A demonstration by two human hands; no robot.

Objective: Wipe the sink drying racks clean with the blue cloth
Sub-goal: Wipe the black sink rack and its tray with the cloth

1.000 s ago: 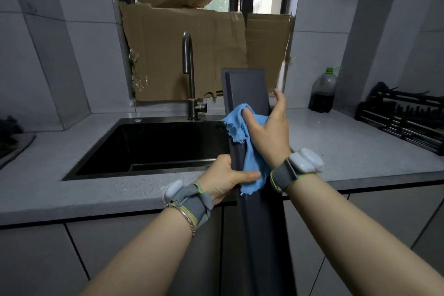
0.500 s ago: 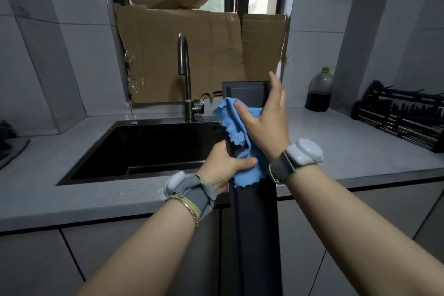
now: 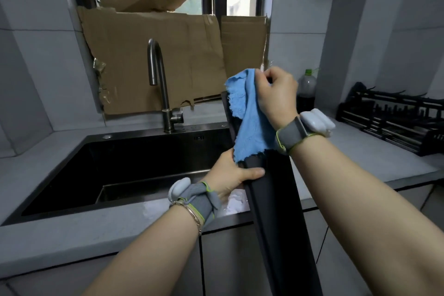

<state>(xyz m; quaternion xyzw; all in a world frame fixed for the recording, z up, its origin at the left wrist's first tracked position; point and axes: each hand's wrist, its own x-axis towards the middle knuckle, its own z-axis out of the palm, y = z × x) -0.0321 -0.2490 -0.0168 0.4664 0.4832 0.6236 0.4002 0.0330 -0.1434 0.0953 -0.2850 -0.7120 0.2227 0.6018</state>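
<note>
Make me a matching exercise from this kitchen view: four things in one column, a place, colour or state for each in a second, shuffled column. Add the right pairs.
Things
1. blue cloth
2. dark rack panel
3. faucet
4. bottle

Descriptions
A. stands behind the sink
B. gripped by the left hand
C. has a green cap
D. bunched in the right hand

Pairs: 1-D, 2-B, 3-A, 4-C
</note>
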